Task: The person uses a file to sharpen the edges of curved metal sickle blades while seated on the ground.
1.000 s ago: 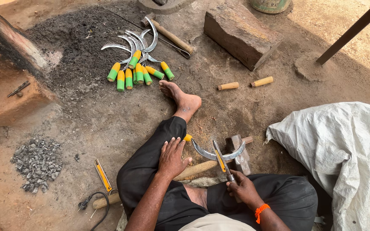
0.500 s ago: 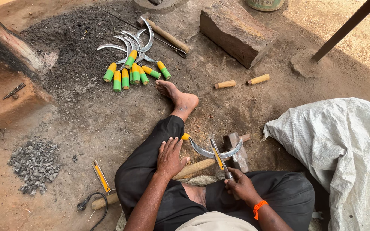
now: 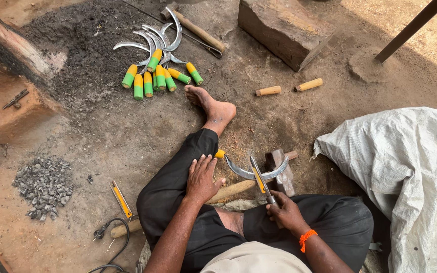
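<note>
The sickle blade (image 3: 256,173) under the hands is bare grey metal with a dull sheen, and the file (image 3: 259,180) held in the right hand (image 3: 285,212) is dark rough steel with a yellow painted patch. The long handle (image 3: 233,190) beside the left hand (image 3: 202,178) is pale, smooth wood. The finished sickles (image 3: 155,55) have shiny metal blades and glossy green-and-yellow painted grips. The floor (image 3: 102,131) is matt, gritty earth; the sack (image 3: 405,172) is coarse woven white cloth.

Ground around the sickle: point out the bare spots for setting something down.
Free dirt lies between the gravel pile and the left knee, and between the foot and two loose wooden handles. It is crowded around the sickle, file, hammer and the heap of finished sickles.
</note>
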